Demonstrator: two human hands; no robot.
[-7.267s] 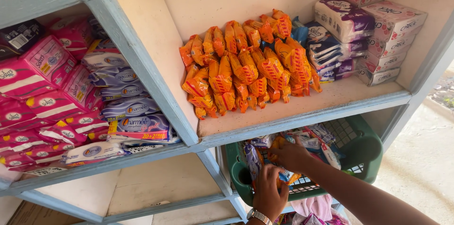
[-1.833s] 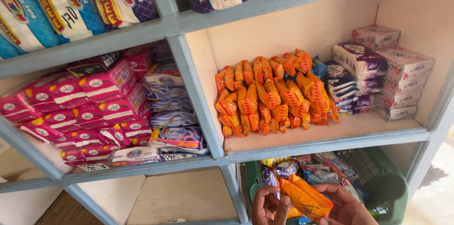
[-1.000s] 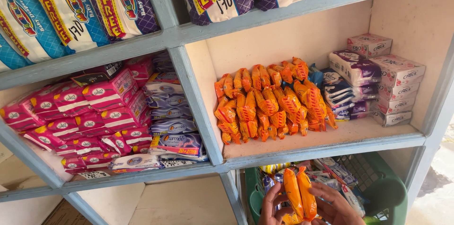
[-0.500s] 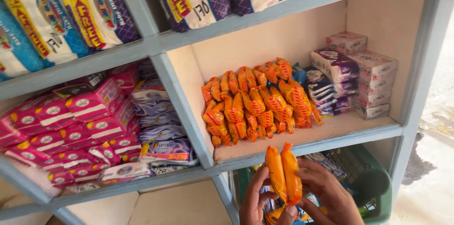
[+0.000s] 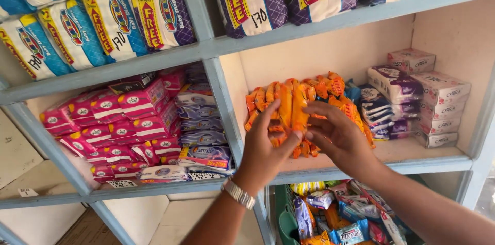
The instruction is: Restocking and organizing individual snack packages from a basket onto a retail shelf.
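Note:
Both hands hold two orange packets point(image 5: 292, 107) upright between them, pressed against the front of the pile of orange packets point(image 5: 332, 86) in the middle shelf compartment. My left hand point(image 5: 264, 148), with a metal watch point(image 5: 237, 193) on its wrist, grips the pair from the left. My right hand point(image 5: 337, 137) grips them from the right with its fingers spread over the pile. Directly below stands a green basket point(image 5: 285, 224) holding several mixed packets.
The light blue shelf frame point(image 5: 423, 164) divides the compartments. Pink packs point(image 5: 118, 116) and pale purple packs point(image 5: 198, 137) fill the left compartment. Stacked pink-and-white boxes point(image 5: 438, 93) and purple packs point(image 5: 390, 82) stand at the right. Large diaper bags point(image 5: 154, 13) sit on the top shelf.
Both hands have lifted the two orange packets from above the green basket up to the pile on the middle shelf. The camera has tilted up and right.

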